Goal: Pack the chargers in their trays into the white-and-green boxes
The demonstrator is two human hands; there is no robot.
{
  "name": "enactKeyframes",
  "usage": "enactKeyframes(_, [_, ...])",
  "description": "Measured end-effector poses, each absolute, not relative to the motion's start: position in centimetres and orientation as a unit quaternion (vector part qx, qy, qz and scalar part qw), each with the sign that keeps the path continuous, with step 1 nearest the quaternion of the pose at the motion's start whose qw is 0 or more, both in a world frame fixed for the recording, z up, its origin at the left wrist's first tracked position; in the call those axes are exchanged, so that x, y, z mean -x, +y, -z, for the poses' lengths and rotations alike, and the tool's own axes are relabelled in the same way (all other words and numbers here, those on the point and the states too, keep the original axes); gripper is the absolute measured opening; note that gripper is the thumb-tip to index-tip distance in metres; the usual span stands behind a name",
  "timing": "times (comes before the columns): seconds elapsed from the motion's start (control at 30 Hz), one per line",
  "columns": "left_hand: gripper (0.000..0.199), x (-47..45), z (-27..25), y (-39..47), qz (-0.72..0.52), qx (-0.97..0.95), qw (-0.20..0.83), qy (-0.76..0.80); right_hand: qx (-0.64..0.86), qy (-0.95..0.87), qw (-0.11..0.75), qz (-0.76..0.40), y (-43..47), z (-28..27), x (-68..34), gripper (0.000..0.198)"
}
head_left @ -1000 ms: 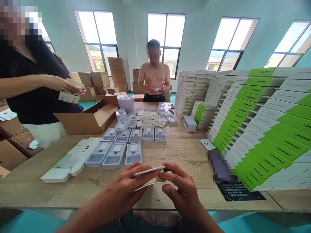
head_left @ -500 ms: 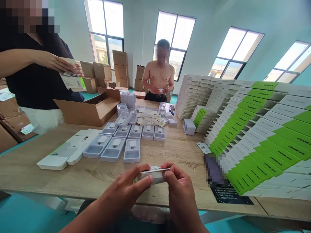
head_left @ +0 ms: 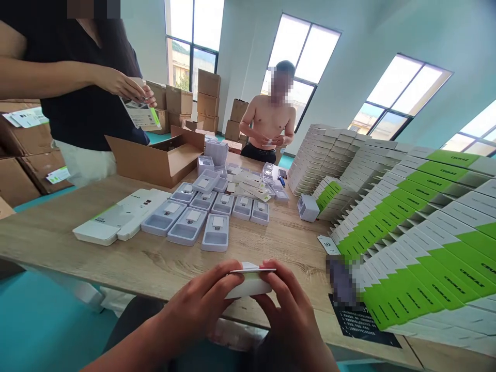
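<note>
A white cardboard box (head_left: 250, 287) is held just above the table's front edge, its end facing me and a thin flap standing out along the top. My left hand (head_left: 207, 294) closes on its left side, fingers along the upper edge. On the opposite side, my right hand (head_left: 289, 302) grips it with fingers on the flap and the thumb low. The far part of the box is hidden behind the flap and fingers. Beyond my hands lie several grey plastic trays (head_left: 215, 242) with small white pieces in them. Left of these is a pile of flat white cartons (head_left: 112, 214).
Tall stacks of white-and-green boxes (head_left: 422, 232) line the right side. Near them lie a blurred dark object (head_left: 343, 281) and a black printed sheet (head_left: 360, 318). An open brown carton (head_left: 155, 160) stands at left. Two people (head_left: 267, 124) stand across the table, both handling small items.
The view has swung left and tilted. My right fingers have shifted onto the flap, and the flap now lies flatter across the box end. My left hand keeps its hold.
</note>
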State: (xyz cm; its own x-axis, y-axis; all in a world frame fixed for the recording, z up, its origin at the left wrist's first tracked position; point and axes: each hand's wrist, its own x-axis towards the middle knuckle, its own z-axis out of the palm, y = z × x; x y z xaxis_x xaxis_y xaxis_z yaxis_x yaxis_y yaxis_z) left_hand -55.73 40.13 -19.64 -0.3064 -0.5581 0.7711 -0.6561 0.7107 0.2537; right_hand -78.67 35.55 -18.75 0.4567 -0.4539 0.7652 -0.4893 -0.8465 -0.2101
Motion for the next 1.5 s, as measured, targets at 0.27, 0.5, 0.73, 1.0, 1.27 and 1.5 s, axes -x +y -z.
enactKeyframes(0.27, [0.033, 54.3, 19.6, 39.8, -0.072, -0.381, 0.425, -0.818, -0.866, -0.284, 0.032, -0.410, 35.3, 19.0, 79.1, 0.035])
enactKeyframes(0.5, [0.053, 53.5, 20.1, 39.2, -0.037, -0.356, 0.444, -0.821, -0.840, -0.256, -0.053, -0.475, 34.3, 19.7, 78.4, 0.045])
enactKeyframes(0.73, [0.053, 53.5, 19.5, 39.0, -0.008, -0.351, 0.444, -0.824, -0.844, -0.261, -0.042, -0.467, 34.1, 20.1, 78.5, 0.037])
enactKeyframes(1.0, [0.032, 53.7, 19.5, 38.6, -0.046, -0.376, 0.472, -0.796, -0.819, -0.271, -0.035, -0.506, 34.0, 19.6, 78.1, 0.035])
enactKeyframes(1.27, [0.035, 53.5, 19.0, 38.4, -0.047, -0.430, 0.494, -0.754, -0.810, -0.306, -0.099, -0.490, 33.7, 19.0, 78.4, 0.041])
enactKeyframes(1.5, [0.035, 52.9, 18.3, 38.7, 0.056, -0.467, 0.469, -0.748, -0.810, -0.306, -0.079, -0.494, 34.4, 18.2, 78.7, 0.037])
